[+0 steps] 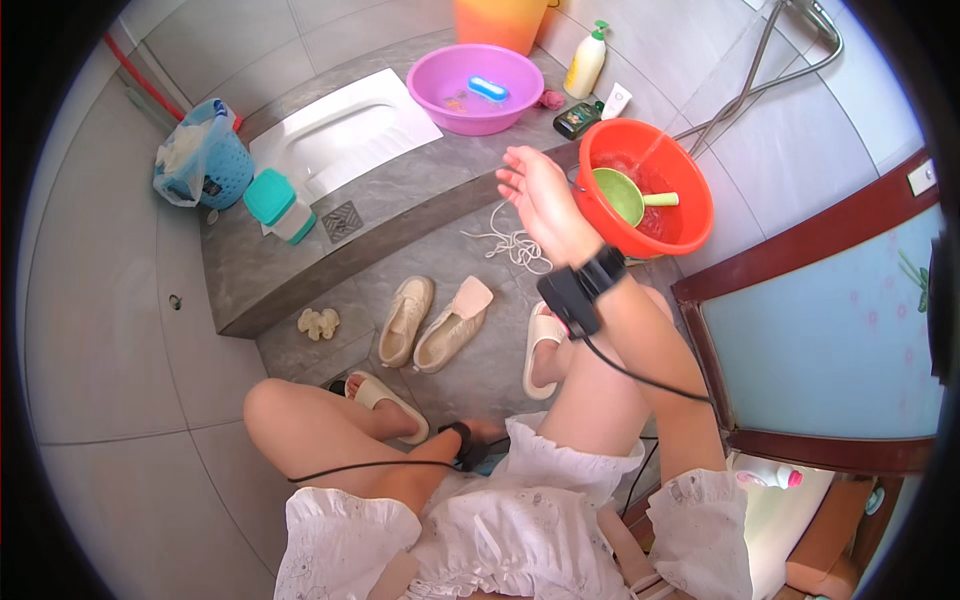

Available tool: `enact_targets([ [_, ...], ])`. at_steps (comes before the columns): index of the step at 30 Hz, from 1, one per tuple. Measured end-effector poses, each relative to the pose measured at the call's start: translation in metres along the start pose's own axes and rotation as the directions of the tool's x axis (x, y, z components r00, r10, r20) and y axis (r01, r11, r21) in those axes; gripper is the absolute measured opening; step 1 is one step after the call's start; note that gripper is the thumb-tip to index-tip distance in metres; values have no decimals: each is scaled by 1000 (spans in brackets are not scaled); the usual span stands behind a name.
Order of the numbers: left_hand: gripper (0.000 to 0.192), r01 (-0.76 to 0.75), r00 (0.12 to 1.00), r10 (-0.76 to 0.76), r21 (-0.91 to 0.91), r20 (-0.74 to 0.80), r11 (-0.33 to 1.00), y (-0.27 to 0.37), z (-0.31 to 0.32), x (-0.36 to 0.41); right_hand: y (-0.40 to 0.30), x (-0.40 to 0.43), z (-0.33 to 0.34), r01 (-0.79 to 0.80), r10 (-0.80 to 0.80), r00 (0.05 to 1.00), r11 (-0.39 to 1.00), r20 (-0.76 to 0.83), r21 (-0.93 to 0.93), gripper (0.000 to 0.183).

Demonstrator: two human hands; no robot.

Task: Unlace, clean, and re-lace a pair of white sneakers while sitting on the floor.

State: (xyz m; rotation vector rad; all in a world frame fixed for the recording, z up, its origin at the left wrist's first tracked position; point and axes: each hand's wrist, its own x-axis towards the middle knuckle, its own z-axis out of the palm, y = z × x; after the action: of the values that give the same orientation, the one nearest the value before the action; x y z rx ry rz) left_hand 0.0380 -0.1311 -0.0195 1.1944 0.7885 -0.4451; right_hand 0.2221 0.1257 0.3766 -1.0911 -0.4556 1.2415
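Observation:
My right hand (534,184) is raised beside a red bucket (697,202), palm turned up and fingers slightly curled with nothing in them. Water streams into the bucket, where a green water ladle (615,193) floats or rests. Low between my thighs is my left hand (486,430), partly hidden; what it touches cannot be made out. On the floor before me stand two beige canvas shoes without laces, the left shoe (405,319) and the right shoe (454,334), whose tongue is pulled up. A tangle of white shoelaces (517,247) lies beneath my right hand.
On the raised ledge (420,180) are a squat toilet (352,127), a purple basin (476,120) with a blue brush (487,88), bottles, a teal-lidded container (271,196) and a blue bin (225,169). A glazed door (817,322) stands at right. Cables run from both wrist straps.

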Motion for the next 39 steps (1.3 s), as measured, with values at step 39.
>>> enact_targets([
  [39, 23, -828, 417, -450, -534, -790, 171, 43, -189, -21, 154, 9, -32, -271, 275, 954, 961, 120, -46, 27],
])
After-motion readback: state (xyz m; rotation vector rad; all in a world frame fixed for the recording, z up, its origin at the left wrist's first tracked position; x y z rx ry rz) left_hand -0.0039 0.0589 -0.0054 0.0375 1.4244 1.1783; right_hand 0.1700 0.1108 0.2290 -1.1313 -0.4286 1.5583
